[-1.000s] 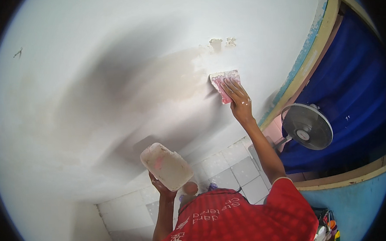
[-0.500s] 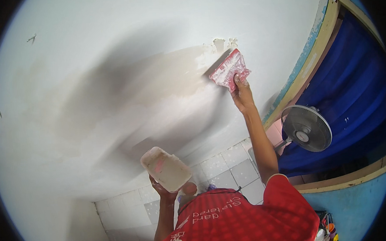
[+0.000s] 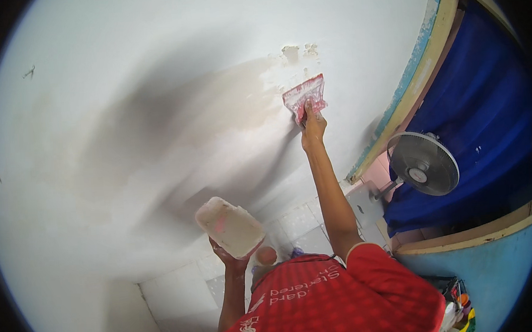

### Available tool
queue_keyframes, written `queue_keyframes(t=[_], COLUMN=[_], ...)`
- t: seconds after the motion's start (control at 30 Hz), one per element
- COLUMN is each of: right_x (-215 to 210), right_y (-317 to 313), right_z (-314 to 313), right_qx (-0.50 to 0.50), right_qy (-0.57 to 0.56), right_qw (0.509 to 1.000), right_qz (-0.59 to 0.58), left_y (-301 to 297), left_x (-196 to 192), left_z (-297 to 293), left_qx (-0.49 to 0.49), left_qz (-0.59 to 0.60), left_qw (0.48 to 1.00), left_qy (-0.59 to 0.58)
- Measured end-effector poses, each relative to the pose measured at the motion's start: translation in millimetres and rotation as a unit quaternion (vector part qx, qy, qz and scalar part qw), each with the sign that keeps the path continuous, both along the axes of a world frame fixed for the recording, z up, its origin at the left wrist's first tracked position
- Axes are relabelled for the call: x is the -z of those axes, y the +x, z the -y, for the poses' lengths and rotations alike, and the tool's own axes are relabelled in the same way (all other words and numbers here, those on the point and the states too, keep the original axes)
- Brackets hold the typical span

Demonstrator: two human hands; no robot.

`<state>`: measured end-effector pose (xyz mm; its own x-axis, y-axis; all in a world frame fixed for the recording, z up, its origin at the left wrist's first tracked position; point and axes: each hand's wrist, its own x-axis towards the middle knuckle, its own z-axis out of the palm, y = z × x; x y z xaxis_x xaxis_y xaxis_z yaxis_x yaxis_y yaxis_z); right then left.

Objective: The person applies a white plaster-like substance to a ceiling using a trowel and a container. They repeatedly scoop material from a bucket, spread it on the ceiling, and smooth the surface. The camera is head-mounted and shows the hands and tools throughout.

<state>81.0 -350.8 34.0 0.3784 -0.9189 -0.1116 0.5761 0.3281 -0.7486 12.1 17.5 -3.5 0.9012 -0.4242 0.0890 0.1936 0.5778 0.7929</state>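
Observation:
My right hand (image 3: 314, 126) is closed round a red putty spreader (image 3: 304, 93) smeared with white filler, its thumb lying on the spreader's face. The spreader's broad edge is against or very near the white wall (image 3: 354, 17), just below a rough patch of chipped plaster (image 3: 291, 54). At the lower middle, my left hand (image 3: 229, 258) grips a shallow rectangular tub (image 3: 231, 227) from beneath and the side. Pale filler coats the tub's inside, with a pink streak showing through. Most of the left fingers are hidden behind the tub.
To the right, a grey fan (image 3: 423, 164) stands before a blue curtain (image 3: 480, 113) in a cream-framed opening (image 3: 429, 67). Grey and white tiles (image 3: 302, 230) run along the lower wall. Assorted items (image 3: 460, 303) sit at the lower right. Shadows fall across the wall.
My right hand has drawn the spreader down and left, away from the chipped patch, and the spreader has turned flatter to view. The left hand still holds the tub in nearly the same place.

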Motion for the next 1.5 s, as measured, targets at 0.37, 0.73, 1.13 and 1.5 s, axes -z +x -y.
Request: queue_keyframes(t=[0.37,0.73,1.13,1.5], right_x=[76.6,-142.9,-73.1,-142.2], right_y=[-89.3,-52.7,-73.0,-89.5], right_z=[21.7,35.0,-0.6,-1.6], right_qx=[0.07,0.359,0.17,0.212], right_qy=[-0.15,-0.504,-0.717,-0.542], right_qw=[0.982,0.714,0.605,0.764], right_qz=[-0.091,-0.326,-0.301,-0.278], left_y=[10.9,8.4,0.9,1.5], left_x=[42.8,51.3,40.2,26.8], left_z=[-10.6,-17.0,-13.4,-13.1], left_qx=[0.108,0.11,0.055,0.084], left_qz=[-0.175,-0.191,-0.043,-0.112], left_qw=[0.964,0.962,0.997,0.985], left_qy=[-0.168,-0.159,-0.043,-0.103])
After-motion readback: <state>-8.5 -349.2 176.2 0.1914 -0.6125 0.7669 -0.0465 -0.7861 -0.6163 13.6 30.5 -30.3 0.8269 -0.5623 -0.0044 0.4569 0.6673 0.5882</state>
